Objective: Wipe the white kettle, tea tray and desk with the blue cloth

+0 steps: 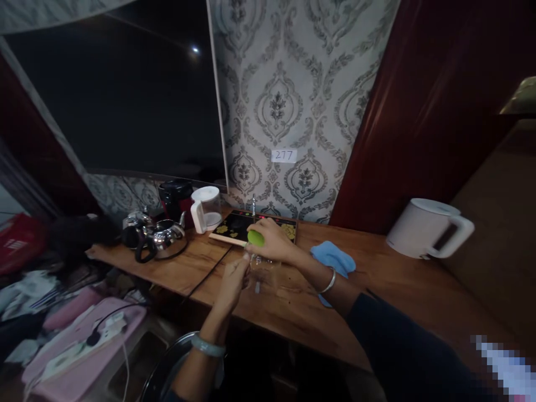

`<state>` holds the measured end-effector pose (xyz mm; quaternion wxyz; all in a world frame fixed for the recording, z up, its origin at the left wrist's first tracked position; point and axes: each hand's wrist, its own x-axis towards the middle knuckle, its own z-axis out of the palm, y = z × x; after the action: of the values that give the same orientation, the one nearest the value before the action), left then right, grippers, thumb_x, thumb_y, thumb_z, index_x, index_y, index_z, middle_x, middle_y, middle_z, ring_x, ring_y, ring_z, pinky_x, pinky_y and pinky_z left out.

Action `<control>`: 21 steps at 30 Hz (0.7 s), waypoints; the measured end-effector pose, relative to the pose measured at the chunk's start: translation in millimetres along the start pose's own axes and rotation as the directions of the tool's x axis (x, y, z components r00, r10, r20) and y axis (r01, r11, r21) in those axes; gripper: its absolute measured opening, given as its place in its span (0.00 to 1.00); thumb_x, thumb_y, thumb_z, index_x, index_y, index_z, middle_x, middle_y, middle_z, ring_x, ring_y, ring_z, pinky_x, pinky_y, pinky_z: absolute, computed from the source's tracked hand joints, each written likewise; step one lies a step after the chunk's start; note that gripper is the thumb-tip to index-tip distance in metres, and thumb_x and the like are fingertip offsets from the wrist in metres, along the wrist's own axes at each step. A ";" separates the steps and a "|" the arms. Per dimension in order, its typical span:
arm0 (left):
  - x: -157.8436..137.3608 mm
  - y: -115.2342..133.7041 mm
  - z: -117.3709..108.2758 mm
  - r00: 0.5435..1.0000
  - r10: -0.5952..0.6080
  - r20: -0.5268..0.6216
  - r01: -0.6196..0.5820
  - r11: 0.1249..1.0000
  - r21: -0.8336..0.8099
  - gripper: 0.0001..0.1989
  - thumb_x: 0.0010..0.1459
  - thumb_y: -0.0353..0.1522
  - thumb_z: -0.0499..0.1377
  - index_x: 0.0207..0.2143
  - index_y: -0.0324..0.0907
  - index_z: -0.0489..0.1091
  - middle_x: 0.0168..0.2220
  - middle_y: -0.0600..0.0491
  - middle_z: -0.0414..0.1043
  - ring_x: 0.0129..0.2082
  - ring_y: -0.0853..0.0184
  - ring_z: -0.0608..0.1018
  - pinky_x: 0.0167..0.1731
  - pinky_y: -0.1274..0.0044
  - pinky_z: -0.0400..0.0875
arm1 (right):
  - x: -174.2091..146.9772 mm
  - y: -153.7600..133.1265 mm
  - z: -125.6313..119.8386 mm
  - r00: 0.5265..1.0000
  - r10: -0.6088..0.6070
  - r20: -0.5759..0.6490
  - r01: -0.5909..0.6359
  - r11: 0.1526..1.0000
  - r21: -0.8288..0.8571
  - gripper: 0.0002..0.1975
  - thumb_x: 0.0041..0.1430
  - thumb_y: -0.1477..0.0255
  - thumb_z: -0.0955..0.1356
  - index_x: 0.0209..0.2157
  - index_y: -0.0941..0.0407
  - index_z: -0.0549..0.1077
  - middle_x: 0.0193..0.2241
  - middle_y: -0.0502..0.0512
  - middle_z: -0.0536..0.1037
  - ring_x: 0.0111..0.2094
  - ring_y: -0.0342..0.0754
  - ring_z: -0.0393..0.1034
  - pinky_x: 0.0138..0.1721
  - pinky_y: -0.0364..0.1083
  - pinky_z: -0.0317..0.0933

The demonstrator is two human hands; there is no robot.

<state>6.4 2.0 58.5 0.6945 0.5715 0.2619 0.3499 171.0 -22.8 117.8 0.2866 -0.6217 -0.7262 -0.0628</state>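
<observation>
On the table (pixel 402 290), the tray (pixel 234 226) sits toward the back against the wall, with a small jug (pixel 206 209) just to its left and a metal teapot (pixel 165 239) farther left near the table's end. A cloth (pixel 333 258) lies right of the tray, and a kettle (pixel 422 228) stands well apart at the far right. Both hands meet just before the tray, the right hand (pixel 272 240) above the left hand (pixel 234 282), over a clear glass (pixel 263 268).

Damask wallpaper (pixel 293 84) behind a wooden counter (pixel 377 290), dim light.
</observation>
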 end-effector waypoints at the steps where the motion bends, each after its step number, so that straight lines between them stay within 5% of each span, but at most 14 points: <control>1: -0.3 -0.6 0.2 1.000 -0.002 0.002 0.002 1.000 -0.005 0.33 0.43 0.60 0.64 0.17 0.45 0.52 0.14 0.65 0.45 0.13 0.80 0.48 0.15 0.82 0.41 | 0.0 1.4 0.7 1.000 -0.015 -0.004 0.015 1.000 0.009 0.24 0.53 0.60 0.75 0.49 0.56 0.76 0.44 0.59 0.73 0.47 0.54 0.66 0.51 0.51 0.61; 21: -5.8 -2.0 4.4 1.000 -0.007 0.008 0.007 1.000 -0.021 0.35 0.39 0.63 0.63 0.17 0.45 0.51 0.14 0.65 0.46 0.13 0.80 0.49 0.15 0.82 0.41 | -4.2 16.3 6.4 0.974 -0.177 -0.141 0.197 0.970 0.143 0.21 0.52 0.65 0.74 0.48 0.54 0.76 0.44 0.59 0.75 0.47 0.55 0.68 0.51 0.55 0.63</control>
<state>6.5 -5.5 57.3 0.7027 0.5648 0.2574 0.3478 184.5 -20.0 106.1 0.3729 -0.5209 -0.7645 -0.0720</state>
